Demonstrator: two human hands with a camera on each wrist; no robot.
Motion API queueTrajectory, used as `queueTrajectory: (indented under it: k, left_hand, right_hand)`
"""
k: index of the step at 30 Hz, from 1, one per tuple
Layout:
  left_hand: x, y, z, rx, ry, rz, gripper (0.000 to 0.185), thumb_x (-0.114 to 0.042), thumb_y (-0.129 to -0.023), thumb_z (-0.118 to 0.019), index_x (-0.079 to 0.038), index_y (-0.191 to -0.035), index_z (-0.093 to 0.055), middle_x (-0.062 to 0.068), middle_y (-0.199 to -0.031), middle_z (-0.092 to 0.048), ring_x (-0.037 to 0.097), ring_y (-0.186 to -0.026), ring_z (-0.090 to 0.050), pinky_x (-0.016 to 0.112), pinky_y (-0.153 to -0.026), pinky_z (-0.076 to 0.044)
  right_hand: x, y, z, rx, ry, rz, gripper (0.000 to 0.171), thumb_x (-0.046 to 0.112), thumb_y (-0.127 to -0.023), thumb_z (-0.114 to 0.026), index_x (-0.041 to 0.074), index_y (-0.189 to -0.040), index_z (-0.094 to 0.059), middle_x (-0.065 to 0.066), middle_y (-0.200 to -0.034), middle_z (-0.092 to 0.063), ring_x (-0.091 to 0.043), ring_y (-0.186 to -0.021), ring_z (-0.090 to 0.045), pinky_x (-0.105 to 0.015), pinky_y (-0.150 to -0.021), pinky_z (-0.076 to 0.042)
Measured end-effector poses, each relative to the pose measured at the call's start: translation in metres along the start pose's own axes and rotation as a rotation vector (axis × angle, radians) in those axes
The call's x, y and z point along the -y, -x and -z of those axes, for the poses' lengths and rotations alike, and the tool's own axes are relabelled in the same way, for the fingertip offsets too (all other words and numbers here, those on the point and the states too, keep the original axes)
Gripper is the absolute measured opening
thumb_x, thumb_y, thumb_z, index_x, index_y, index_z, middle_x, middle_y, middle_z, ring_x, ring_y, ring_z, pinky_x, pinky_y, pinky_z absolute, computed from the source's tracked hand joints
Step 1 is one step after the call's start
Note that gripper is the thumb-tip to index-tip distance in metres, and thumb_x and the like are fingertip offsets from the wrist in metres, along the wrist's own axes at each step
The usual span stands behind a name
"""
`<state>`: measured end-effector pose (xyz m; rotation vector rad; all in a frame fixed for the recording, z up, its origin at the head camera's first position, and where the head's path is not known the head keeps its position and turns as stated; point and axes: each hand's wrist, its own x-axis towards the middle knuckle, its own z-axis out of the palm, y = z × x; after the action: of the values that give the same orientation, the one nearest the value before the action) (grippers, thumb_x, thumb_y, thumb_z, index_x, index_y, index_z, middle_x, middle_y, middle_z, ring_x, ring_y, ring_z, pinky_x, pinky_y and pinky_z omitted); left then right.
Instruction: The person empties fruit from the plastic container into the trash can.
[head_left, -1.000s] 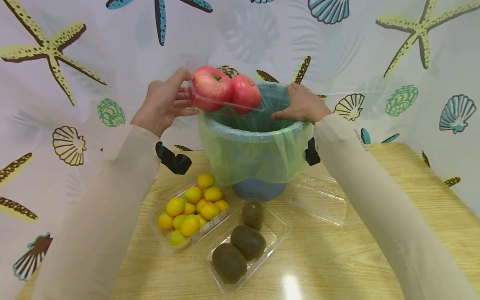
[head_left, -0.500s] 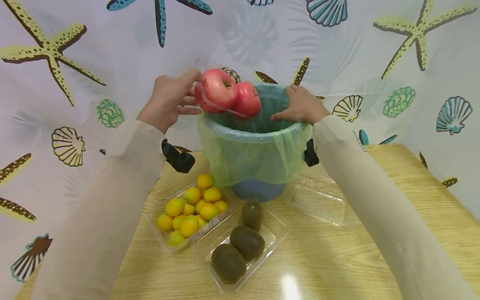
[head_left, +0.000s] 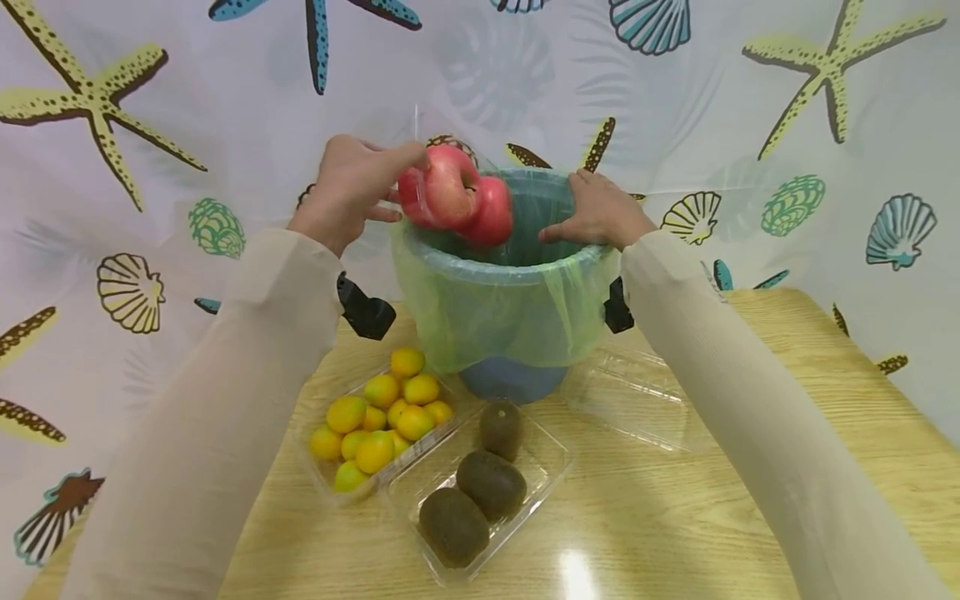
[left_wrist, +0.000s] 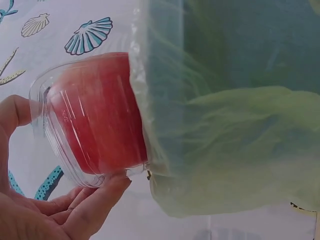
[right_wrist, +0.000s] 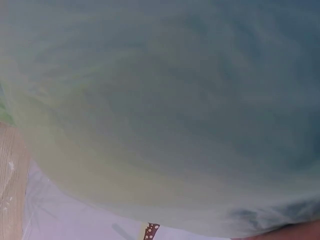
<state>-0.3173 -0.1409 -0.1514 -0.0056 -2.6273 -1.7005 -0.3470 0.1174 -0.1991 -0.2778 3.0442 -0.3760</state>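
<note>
My left hand (head_left: 356, 187) holds a clear plastic tray (left_wrist: 62, 135) by its end, thumb on one side and fingers on the other. Two red apples (head_left: 448, 187) are in the tray, which tilts down to the right over the left rim of a blue bucket (head_left: 517, 379). A thin yellow-green bag (head_left: 495, 312) lines the bucket and folds over its rim. On the right rim, my right hand (head_left: 603, 208) grips the bucket through the bag, its thumb over the opening. The right wrist view shows mostly the bag (right_wrist: 125, 125), with little of the hand.
In front of the bucket, a clear tray (head_left: 551, 475) holds three kiwis (head_left: 491, 485). To its left, another tray (head_left: 345, 496) holds several small yellow citrus fruits (head_left: 375, 450). A clear plastic tray (head_left: 637, 400) lies at right on the wooden table (head_left: 675, 533). A patterned curtain (head_left: 300, 75) hangs behind.
My left hand has moved right and turned, tipping the tray more steeply toward the bucket. The apples have shifted right and down with it. My right hand stays on the rim.
</note>
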Motion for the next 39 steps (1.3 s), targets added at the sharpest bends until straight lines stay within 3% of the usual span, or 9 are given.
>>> queueTrajectory:
  k: [3, 10, 14, 18, 27, 29, 31, 34, 39]
  left_hand:
    - [-0.002, 0.000, -0.002, 0.001, -0.049, -0.011, 0.044, -0.042, -0.082, -0.067, -0.016, -0.056, -0.043, 0.000, -0.083, -0.051, 0.016, -0.089, -0.052, 0.030, -0.075, -0.055]
    - [-0.006, 0.001, -0.010, -0.005, -0.169, -0.024, 0.043, -0.047, -0.082, -0.068, -0.013, -0.074, -0.042, -0.002, -0.086, -0.045, 0.012, -0.090, -0.047, 0.029, -0.075, -0.054]
    - [-0.007, -0.001, -0.017, -0.008, -0.220, -0.056, 0.046, -0.046, -0.081, -0.068, -0.013, -0.068, -0.037, -0.001, -0.068, -0.038, 0.013, -0.074, -0.045, 0.026, -0.066, -0.051]
    - [-0.003, -0.005, -0.026, -0.003, -0.291, -0.074, 0.051, -0.048, -0.080, -0.069, -0.013, -0.062, -0.036, -0.003, -0.055, -0.030, 0.013, -0.056, -0.036, 0.023, -0.051, -0.039]
    - [0.000, -0.001, -0.029, -0.011, -0.378, -0.127, 0.046, -0.039, -0.080, -0.066, -0.013, -0.062, -0.033, -0.004, -0.053, -0.024, 0.013, -0.046, -0.026, 0.027, -0.047, -0.028]
    - [-0.002, 0.002, -0.025, -0.019, -0.391, -0.142, 0.032, -0.040, -0.082, -0.064, -0.012, -0.074, -0.050, -0.002, -0.064, -0.045, 0.014, -0.056, -0.039, 0.027, -0.055, -0.040]
    - [-0.003, 0.004, -0.021, -0.019, -0.388, -0.149, 0.036, -0.041, -0.083, -0.063, -0.010, -0.101, -0.059, 0.004, -0.093, -0.061, 0.017, -0.076, -0.052, 0.030, -0.071, -0.050]
    - [-0.003, 0.006, -0.017, 0.002, -0.372, -0.128, 0.072, -0.043, -0.083, -0.063, -0.008, -0.141, -0.039, 0.009, -0.143, -0.044, 0.023, -0.115, -0.050, 0.038, -0.097, -0.048]
    - [-0.004, 0.007, -0.016, 0.010, -0.355, -0.100, 0.073, -0.042, -0.083, -0.064, -0.009, -0.142, -0.038, 0.007, -0.145, -0.042, 0.023, -0.121, -0.048, 0.037, -0.098, -0.047]
  right_hand:
    - [0.000, 0.000, 0.000, -0.003, 0.000, -0.002, 0.095, 0.046, -0.089, -0.059, -0.004, -0.151, -0.007, -0.021, -0.159, -0.006, -0.036, -0.147, -0.008, -0.048, -0.119, -0.016]
    - [-0.001, 0.001, 0.000, -0.006, 0.003, -0.005, 0.096, 0.047, -0.089, -0.058, -0.004, -0.151, -0.007, -0.021, -0.159, -0.006, -0.035, -0.147, -0.008, -0.048, -0.119, -0.016]
    - [-0.004, 0.001, 0.000, -0.011, -0.002, -0.010, 0.095, 0.047, -0.089, -0.058, -0.004, -0.151, -0.007, -0.021, -0.159, -0.006, -0.035, -0.147, -0.008, -0.048, -0.119, -0.016]
    - [-0.004, 0.001, -0.002, -0.022, -0.016, -0.012, 0.095, 0.046, -0.089, -0.059, -0.004, -0.151, -0.008, -0.021, -0.159, -0.008, -0.035, -0.147, -0.009, -0.048, -0.118, -0.017]
    - [0.001, 0.000, -0.001, -0.023, 0.003, 0.009, 0.094, 0.046, -0.089, -0.058, -0.005, -0.151, -0.008, -0.021, -0.159, -0.008, -0.035, -0.147, -0.009, -0.047, -0.119, -0.016]
    - [0.002, 0.002, -0.001, -0.020, -0.002, 0.002, 0.094, 0.046, -0.089, -0.058, -0.004, -0.151, -0.007, -0.020, -0.159, -0.006, -0.035, -0.147, -0.008, -0.049, -0.118, -0.016]
    - [0.002, 0.003, -0.001, -0.014, -0.015, -0.011, 0.094, 0.046, -0.090, -0.057, -0.002, -0.152, -0.006, -0.020, -0.159, -0.004, -0.035, -0.147, -0.006, -0.050, -0.118, -0.016]
    - [0.001, 0.004, -0.002, -0.010, -0.034, -0.023, 0.093, 0.045, -0.090, -0.058, -0.001, -0.152, -0.006, -0.020, -0.159, -0.005, -0.036, -0.147, -0.007, -0.051, -0.118, -0.015]
    - [0.000, 0.004, -0.001, -0.015, -0.035, -0.014, 0.093, 0.044, -0.090, -0.059, -0.001, -0.152, -0.007, -0.021, -0.159, -0.006, -0.037, -0.147, -0.007, -0.050, -0.118, -0.015]
